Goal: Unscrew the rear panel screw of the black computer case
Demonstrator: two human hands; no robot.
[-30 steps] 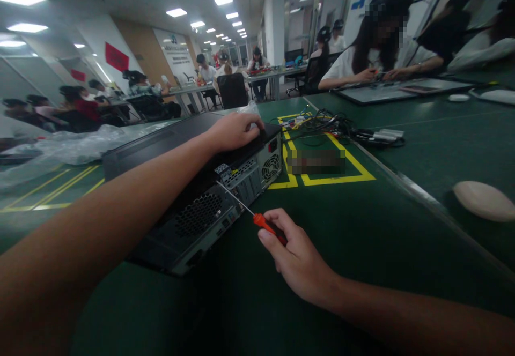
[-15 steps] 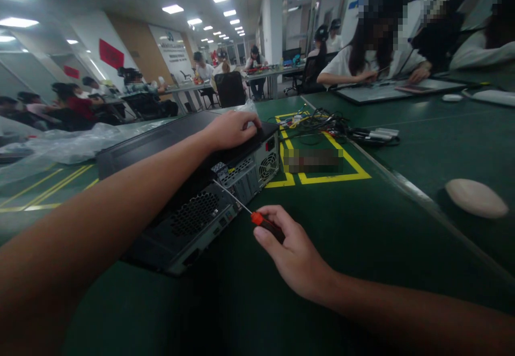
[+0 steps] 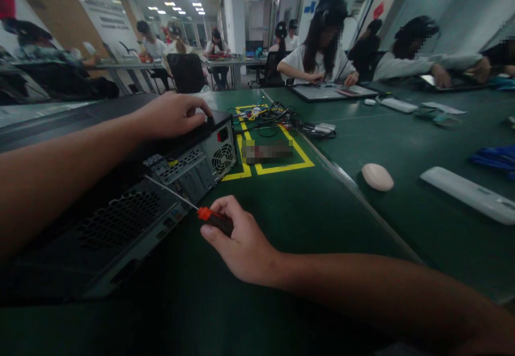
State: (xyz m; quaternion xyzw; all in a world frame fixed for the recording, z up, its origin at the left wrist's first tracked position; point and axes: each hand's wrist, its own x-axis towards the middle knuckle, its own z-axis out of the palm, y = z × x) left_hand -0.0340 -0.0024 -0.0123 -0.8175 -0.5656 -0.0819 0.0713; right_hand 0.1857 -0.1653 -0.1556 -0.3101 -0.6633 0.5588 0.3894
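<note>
A black desktop computer case [image 3: 120, 222] lies on its side on the green table [image 3: 314, 222], its rear panel with fan grille facing me. My left hand [image 3: 173, 115] rests palm down on the case's top edge near the far corner, fingers curled over it. My right hand [image 3: 237, 243] is closed around the red and black handle of a screwdriver [image 3: 205, 215]. Its thin shaft points up and left, with the tip at the rear panel near the expansion slots.
A bundle of cables [image 3: 277, 117] lies inside yellow floor-tape markings [image 3: 298, 157] beyond the case. A pale mouse [image 3: 377, 177] and a white keyboard [image 3: 466, 195] sit to the right. Several people work at tables behind and to the right.
The view has swung to the right, so the case and both hands now sit further left in the picture. The hands keep their hold; the screwdriver stays at the rear panel.
</note>
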